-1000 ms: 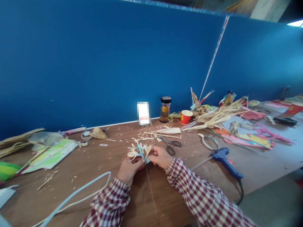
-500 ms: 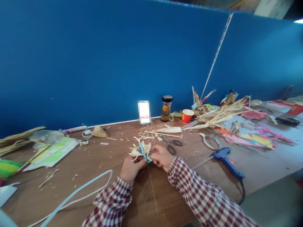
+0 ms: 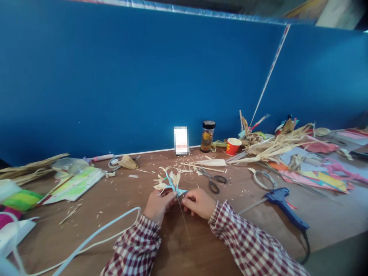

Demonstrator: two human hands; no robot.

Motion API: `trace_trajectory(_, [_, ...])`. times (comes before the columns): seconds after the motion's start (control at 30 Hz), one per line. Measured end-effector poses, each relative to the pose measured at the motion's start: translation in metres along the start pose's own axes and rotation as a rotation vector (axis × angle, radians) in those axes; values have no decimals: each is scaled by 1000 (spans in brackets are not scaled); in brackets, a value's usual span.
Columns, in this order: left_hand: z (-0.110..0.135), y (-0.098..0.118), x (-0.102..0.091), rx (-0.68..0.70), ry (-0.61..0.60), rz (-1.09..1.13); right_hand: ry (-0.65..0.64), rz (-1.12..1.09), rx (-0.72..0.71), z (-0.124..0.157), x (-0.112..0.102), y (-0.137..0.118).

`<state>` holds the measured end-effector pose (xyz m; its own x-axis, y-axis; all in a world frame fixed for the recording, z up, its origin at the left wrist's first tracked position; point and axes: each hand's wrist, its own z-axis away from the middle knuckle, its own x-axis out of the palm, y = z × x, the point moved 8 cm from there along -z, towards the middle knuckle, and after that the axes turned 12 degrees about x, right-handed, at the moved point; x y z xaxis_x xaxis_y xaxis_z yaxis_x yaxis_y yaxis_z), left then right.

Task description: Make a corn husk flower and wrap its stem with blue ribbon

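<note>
My left hand [image 3: 158, 205] is closed around the base of a corn-husk flower [image 3: 174, 178], whose pale petals stand up above my fingers. Light blue wrapping covers its stems, and a loose blue strip [image 3: 181, 191] sticks out to the right. A thin wire-like strand [image 3: 184, 222] runs from under the flower toward me. Just right of it, my right hand [image 3: 199, 203] has its thumb and fingers drawn together near the strip's end; what they hold, if anything, is hidden. Scissors [image 3: 214, 182] lie open beyond my right hand.
A blue glue gun [image 3: 287, 207] and a tape ring [image 3: 264, 179] lie to the right. Behind stand a dark-lidded jar [image 3: 207, 137], a red paper cup [image 3: 233, 146] and piled husks [image 3: 273, 147]. A white cable [image 3: 100, 230] loops at left, near a printed packet [image 3: 76, 184].
My right hand has drawn back from the flower, slightly right and down, and the blue strip now shows between them. My left hand keeps its hold. The view has shifted a little.
</note>
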<state>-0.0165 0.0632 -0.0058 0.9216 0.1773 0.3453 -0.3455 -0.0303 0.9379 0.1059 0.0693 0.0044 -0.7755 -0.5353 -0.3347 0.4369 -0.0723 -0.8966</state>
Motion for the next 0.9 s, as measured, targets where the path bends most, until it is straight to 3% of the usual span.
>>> trace_trajectory(0.27, [-3, -4, -3, 15, 7, 9, 82, -266, 29, -17, -1, 17])
trace_trajectory(0.63, [-5, -11, -4, 18, 15, 12, 156, -345, 34, -13, -2, 11])
trace_trajectory(0.8, [-6, -16, -7, -2, 72, -1, 135, -446, 23, -11, 2, 9])
trace_trajectory(0.9, [-4, -16, -3, -13, 46, 19, 114, -528, 45, -11, 6, 10])
